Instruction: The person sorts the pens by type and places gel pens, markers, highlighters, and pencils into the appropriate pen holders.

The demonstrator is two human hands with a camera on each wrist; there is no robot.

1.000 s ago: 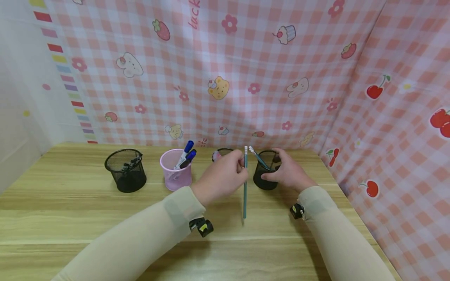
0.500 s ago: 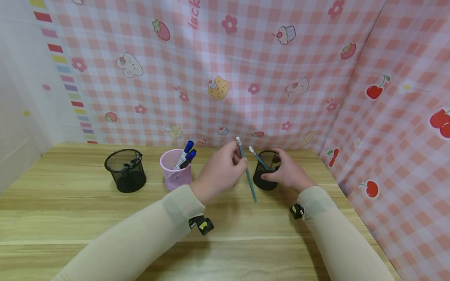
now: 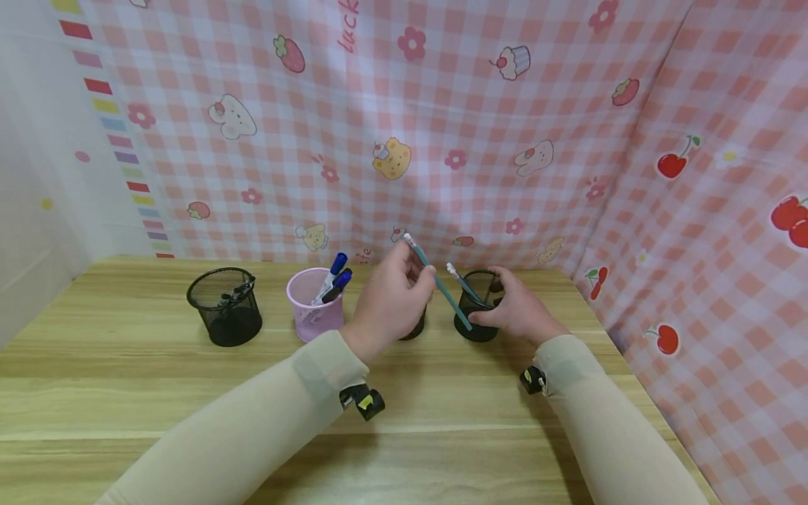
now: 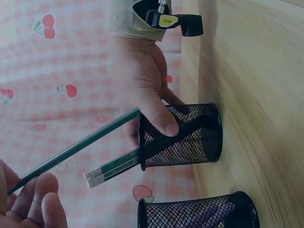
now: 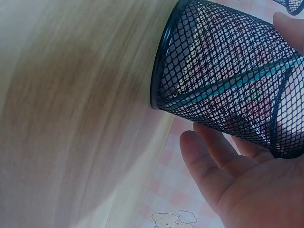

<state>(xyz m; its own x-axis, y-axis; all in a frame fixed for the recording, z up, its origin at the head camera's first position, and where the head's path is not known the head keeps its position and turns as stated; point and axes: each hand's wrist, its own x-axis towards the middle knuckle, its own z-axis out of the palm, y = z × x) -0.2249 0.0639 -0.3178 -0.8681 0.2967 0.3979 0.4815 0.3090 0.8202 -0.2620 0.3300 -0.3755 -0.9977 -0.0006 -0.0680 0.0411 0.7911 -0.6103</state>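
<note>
In the head view, my left hand [image 3: 386, 298] pinches a green pencil [image 3: 447, 294] with a white eraser end. The pencil slants down to the right, its lower end overlapping a black mesh pen cup [image 3: 482, 332]. My right hand [image 3: 520, 308] grips this cup around its side, thumb toward the front. In the left wrist view, the held pencil's far end comes right up to the cup's rim. Green pencils [image 4: 116, 164] with white erasers lean inside the cup. Through the mesh in the right wrist view, one pencil [image 5: 237, 81] shows slanting to the cup's base.
Left of my hands stands a pink pen cup [image 3: 309, 324] with blue-capped markers [image 3: 337, 265]. Farther left, another black mesh cup [image 3: 233, 326] contains small dark items. A third black cup [image 3: 414, 328] is mostly hidden behind my left hand. Checked cloth [image 3: 454, 112] hangs behind the wooden table [image 3: 442, 449].
My left hand has tilted the pencil from upright to slanting, its lower end swinging right and up to the cup. The hand has shifted slightly left and up. My right hand stays on the cup.
</note>
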